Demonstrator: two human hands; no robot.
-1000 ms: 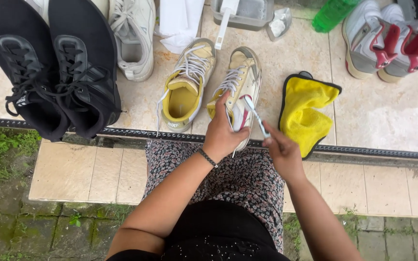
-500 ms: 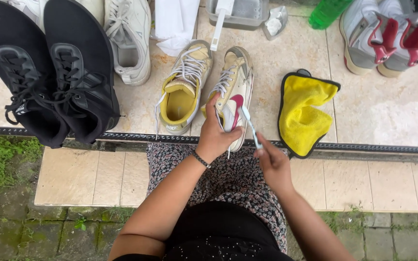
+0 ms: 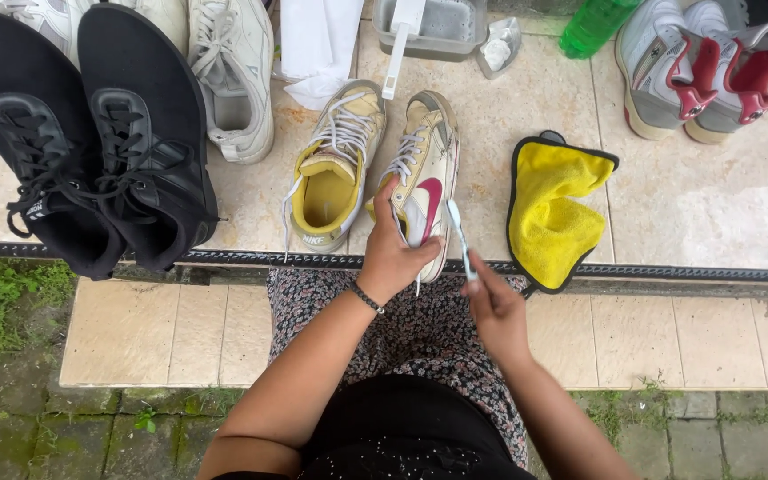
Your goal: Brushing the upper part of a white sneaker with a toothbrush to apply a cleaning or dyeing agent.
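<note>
My left hand (image 3: 395, 253) grips the heel end of a cream sneaker (image 3: 424, 169) with a pink side mark and grey laces, holding it on the tiled ledge. In my right hand (image 3: 492, 307) is a thin white toothbrush (image 3: 458, 233), its head up against the sneaker's side. The matching cream sneaker (image 3: 335, 169), with a yellow lining, stands just to the left. A yellow cloth (image 3: 553, 209) with black trim lies to the right of the held shoe.
A pair of black sneakers (image 3: 91, 133) lies at the left, a white sneaker (image 3: 233, 71) behind them. At the back are a grey tub (image 3: 433, 31) with a brush, a green bottle (image 3: 593, 22) and white-and-red sneakers (image 3: 695, 62). A black drain strip (image 3: 713, 271) edges the ledge.
The toothbrush head has shifted along the side of the cream sneaker, and my right hand has dropped slightly lower. My left hand keeps its hold on the shoe.
</note>
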